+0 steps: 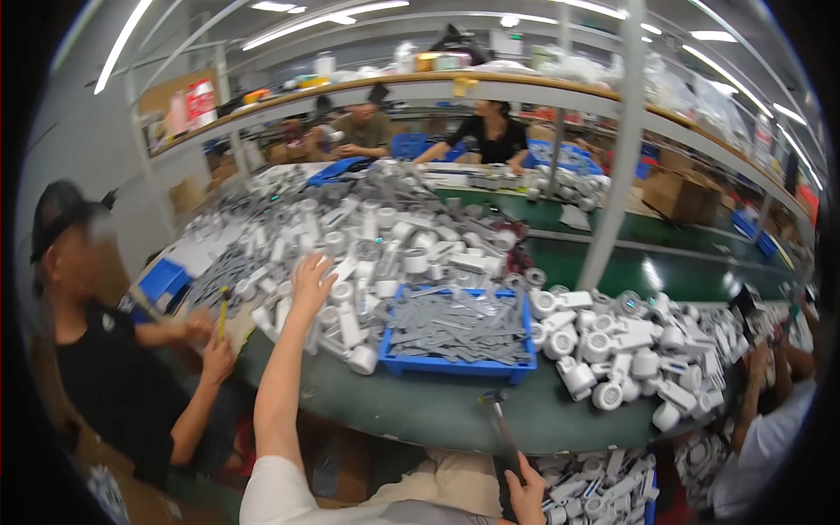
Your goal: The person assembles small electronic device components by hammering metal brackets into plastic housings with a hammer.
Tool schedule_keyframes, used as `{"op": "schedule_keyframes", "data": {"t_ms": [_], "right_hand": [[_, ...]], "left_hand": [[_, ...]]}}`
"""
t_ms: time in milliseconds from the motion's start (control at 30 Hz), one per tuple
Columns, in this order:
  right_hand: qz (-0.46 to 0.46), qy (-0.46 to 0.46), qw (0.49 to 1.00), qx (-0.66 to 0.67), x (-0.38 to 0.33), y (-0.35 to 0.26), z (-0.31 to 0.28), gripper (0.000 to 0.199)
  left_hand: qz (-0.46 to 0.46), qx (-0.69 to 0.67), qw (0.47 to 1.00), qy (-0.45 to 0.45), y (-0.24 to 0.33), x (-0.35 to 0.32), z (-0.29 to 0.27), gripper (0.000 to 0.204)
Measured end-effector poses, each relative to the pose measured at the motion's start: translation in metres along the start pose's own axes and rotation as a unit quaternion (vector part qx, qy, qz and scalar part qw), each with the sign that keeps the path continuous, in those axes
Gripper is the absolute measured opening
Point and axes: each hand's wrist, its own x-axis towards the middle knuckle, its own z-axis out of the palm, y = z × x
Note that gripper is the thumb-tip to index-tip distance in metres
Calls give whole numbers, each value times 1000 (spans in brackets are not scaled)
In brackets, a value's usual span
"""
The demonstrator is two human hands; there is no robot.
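My left hand (312, 284) reaches out over a large heap of white plastic parts (350, 325) with round heads and short handles, like small handheld fans. Its fingers are spread, and nothing shows in its grasp. At the lower edge, my right hand (527, 492) is closed around the dark handle of a hammer (500, 422). The hammer's head rests on or just above the green tabletop near its front edge; which one I cannot tell. Between my hands stands a blue tray (457, 364) full of flat grey strips (455, 328).
To the right lies another pile of white parts (617, 346). A blue crate (649, 490) of them stands below the table edge. One person (114, 350) works at my left, another (770, 420) at my right, and others sit across. A metal post (612, 188) and shelf (385, 90) rise beyond.
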Motion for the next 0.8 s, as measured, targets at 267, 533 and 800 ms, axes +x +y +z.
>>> {"op": "schedule_keyframes", "data": {"t_ms": [267,533,800], "right_hand": [[40,112,993,-20,-24,4,-18,46],[36,272,962,4,-63,16,-45,45],[116,313,940,70,-89,23,-59,47]], "left_hand": [[224,-330,915,-60,256,-86,30,16],[308,-387,848,-191,437,-112,98,43],[371,-227,859,-271,527,-137,124,49]]}}
